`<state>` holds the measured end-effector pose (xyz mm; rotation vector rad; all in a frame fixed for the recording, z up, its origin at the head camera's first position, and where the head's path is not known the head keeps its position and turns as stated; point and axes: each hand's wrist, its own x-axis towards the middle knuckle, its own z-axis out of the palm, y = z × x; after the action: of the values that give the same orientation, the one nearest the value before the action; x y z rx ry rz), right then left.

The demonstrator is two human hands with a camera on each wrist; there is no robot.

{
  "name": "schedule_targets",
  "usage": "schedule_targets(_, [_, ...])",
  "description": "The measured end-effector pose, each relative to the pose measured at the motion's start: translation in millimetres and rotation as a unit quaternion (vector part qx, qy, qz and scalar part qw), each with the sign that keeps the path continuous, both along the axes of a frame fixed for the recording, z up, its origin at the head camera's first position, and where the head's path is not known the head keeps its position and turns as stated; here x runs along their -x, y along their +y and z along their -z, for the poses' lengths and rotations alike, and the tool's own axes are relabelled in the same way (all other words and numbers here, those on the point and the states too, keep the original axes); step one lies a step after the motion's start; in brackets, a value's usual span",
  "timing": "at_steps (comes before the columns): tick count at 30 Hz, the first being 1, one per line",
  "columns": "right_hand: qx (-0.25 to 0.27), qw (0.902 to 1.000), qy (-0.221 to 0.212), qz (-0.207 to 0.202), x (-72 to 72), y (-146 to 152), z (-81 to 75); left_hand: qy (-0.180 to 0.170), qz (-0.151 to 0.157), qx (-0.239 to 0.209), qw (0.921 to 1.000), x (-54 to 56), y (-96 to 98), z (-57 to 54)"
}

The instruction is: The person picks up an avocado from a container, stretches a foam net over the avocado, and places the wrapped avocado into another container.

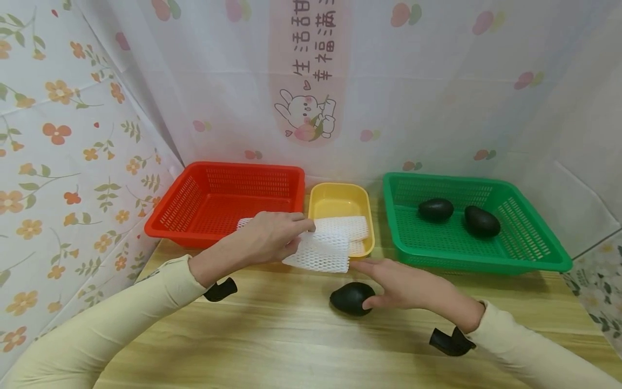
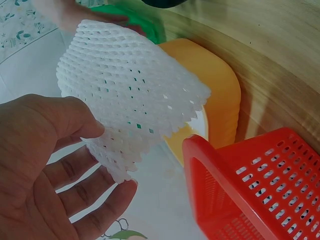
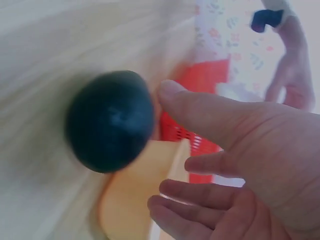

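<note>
My left hand [image 1: 272, 237] pinches a white foam net sleeve [image 2: 125, 85] between thumb and fingers, above the front of the yellow tray [image 1: 340, 190]. The sleeve hangs flattened and has nothing visible inside. On the table lies a dark avocado [image 1: 351, 299], just in front of the tray. Beside it is my right hand [image 1: 396, 283], fingers extended, palm bare. In the right wrist view the thumb [image 3: 195, 107] is close to the avocado [image 3: 110, 121], with a slim gap between them. More white foam netting [image 1: 358, 224] lies in the yellow tray, partly covered by the held sleeve.
At the left stands a red basket [image 1: 180, 237]; a bit of white netting [image 1: 243, 222] shows at its front, mostly hidden by my left hand. A green basket [image 1: 466, 262] at the right holds two dark avocados [image 1: 481, 221]. Printed cloth [image 1: 218, 92] hangs behind.
</note>
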<state>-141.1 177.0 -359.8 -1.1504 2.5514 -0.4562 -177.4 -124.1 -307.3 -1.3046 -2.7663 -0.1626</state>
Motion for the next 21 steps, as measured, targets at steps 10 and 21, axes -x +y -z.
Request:
schedule_targets(10, [0.126, 0.99, 0.063, 0.013, 6.5, -4.8, -19.0, 0.008, -0.005, 0.002, 1.0, -1.0, 3.2, -1.8])
schedule_targets(21, [0.302, 0.9387, 0.133, 0.101, 13.3, -10.9, -17.0, 0.01, -0.042, -0.002, 0.9991, 1.7, 16.6, -6.4])
